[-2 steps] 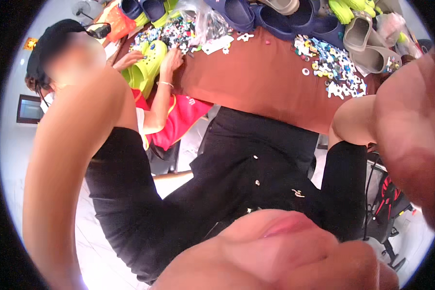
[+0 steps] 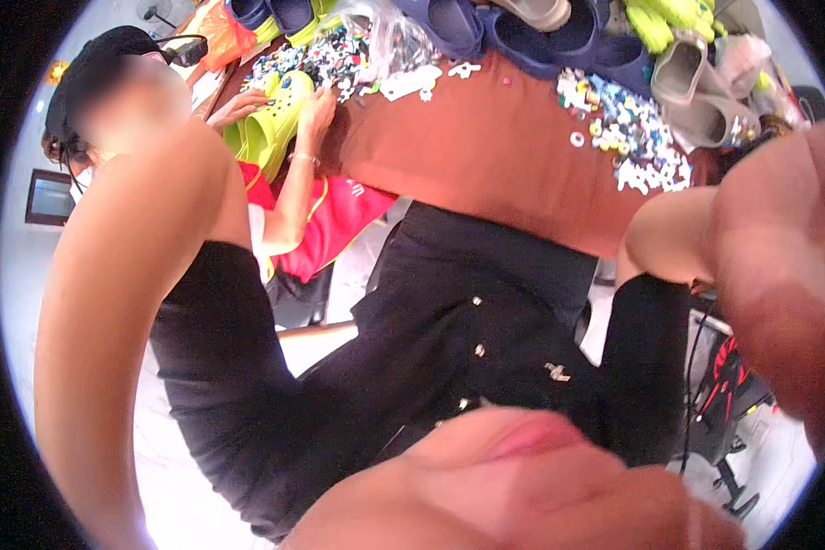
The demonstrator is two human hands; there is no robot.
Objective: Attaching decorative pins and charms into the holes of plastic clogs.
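Both my arms are raised close to the camera. At the left, my bare left forearm (image 2: 110, 348) runs down out of the picture, and the left hand is outside it. On the right, beyond my right elbow, a large blurred area of my right forearm or hand (image 2: 775, 266) fills the rim. Its fingers cannot be made out, nor whether they hold anything. Neither arm touches the brown-covered table (image 2: 467, 147). On the table's right part, nearest my right arm, lies a heap of small white, blue, black and yellow pieces (image 2: 628, 133).
A co-worker in a black cap (image 2: 101, 46) holds a lime-green clog (image 2: 275, 124) at the left. More small pieces (image 2: 325, 55) and a clear plastic bag (image 2: 390, 46) lie beyond it. Navy clogs (image 2: 532, 41) and beige clogs (image 2: 683, 73) line the far side.
The view has shifted slightly, so the table and my black shirt sit a little differently. My arms stay raised. The co-worker's hands remain at the lime-green clog.
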